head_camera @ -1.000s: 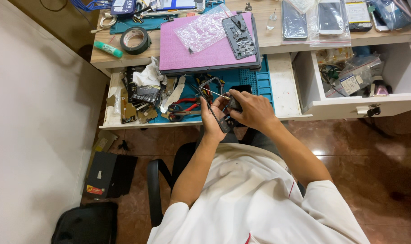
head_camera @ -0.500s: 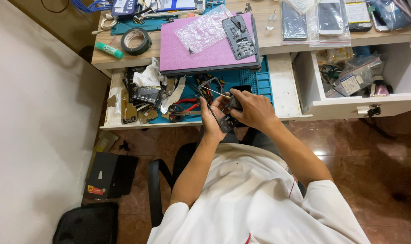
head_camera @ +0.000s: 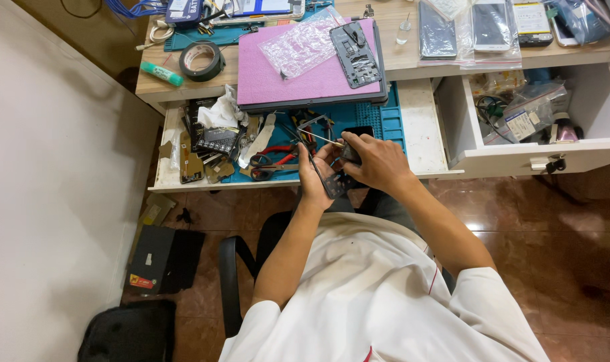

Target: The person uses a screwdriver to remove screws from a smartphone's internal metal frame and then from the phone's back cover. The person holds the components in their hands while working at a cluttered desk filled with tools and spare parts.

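Note:
My left hand point(head_camera: 314, 179) grips the left edge of a dark, opened phone point(head_camera: 333, 179) held over my lap, just in front of the open drawer. My right hand point(head_camera: 375, 161) covers the phone's right side and pinches a thin metal tool point(head_camera: 316, 137) whose tip points left, over the drawer. Both hands touch the phone. Most of the phone is hidden under my right hand.
The open left drawer point(head_camera: 422, 127) holds a blue mat, red-handled pliers point(head_camera: 271, 155), phone parts and a crumpled tissue. A pink mat point(head_camera: 278, 77) with a grey phone frame lies on the desk, beside a tape roll point(head_camera: 201, 60). A second open drawer point(head_camera: 519, 151) is right. A black chair armrest point(head_camera: 230, 281) and bags stand below left.

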